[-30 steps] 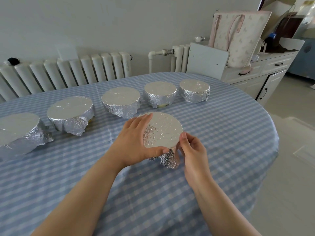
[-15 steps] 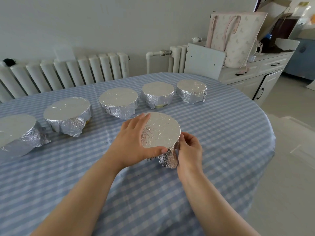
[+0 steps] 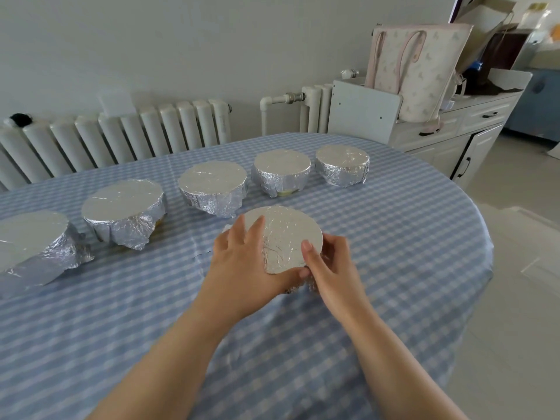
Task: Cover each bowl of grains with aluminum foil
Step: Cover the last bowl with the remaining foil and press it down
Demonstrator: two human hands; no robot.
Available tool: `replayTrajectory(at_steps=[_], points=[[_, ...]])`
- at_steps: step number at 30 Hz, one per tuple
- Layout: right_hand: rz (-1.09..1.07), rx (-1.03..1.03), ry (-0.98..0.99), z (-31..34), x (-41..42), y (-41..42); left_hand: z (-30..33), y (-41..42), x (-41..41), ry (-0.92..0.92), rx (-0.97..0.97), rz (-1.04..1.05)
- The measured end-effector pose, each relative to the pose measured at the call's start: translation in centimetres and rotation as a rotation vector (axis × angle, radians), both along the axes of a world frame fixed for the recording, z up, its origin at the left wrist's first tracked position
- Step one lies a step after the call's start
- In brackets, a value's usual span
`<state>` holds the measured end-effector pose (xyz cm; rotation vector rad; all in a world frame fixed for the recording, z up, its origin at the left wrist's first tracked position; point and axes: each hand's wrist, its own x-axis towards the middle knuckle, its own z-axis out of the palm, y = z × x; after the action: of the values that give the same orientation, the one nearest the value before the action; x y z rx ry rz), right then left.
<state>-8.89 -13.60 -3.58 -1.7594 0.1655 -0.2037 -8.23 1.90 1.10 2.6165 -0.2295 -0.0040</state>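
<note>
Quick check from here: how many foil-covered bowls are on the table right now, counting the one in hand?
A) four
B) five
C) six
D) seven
C: five foil-covered bowls sit in a row along the far side of the table, and a sixth, the near bowl, is between the left hand and right hand.

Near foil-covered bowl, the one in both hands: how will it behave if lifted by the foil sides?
The foil-covered bowl probably grips poorly: its crinkled foil skirt looks thin and would likely crush or slip. The taut top would dent easily under the left hand. Its wide, low shape makes tipping unlikely.
</note>
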Motion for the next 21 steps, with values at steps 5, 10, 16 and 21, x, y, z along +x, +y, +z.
replayTrajectory(at_steps=[5, 10, 16, 21], points=[[-0.003, -0.052, -0.064, -0.1, -0.3, 0.0, 1.0, 1.9, 0.7, 0.117, -0.010, -0.029], [-0.036, -0.103, -0.128, -0.4, -0.5, -0.5, 0.4, 2.2, 1.4, 0.098, -0.026, -0.034], [-0.056, -0.071, -0.126, -1.0, -1.0, -0.5, -0.3, 2.6, 1.9, 0.104, -0.099, -0.041], [-0.111, -0.126, -0.089, -1.1, -1.2, 0.5, -0.6, 2.5, 1.9, 0.073, -0.140, -0.045]])
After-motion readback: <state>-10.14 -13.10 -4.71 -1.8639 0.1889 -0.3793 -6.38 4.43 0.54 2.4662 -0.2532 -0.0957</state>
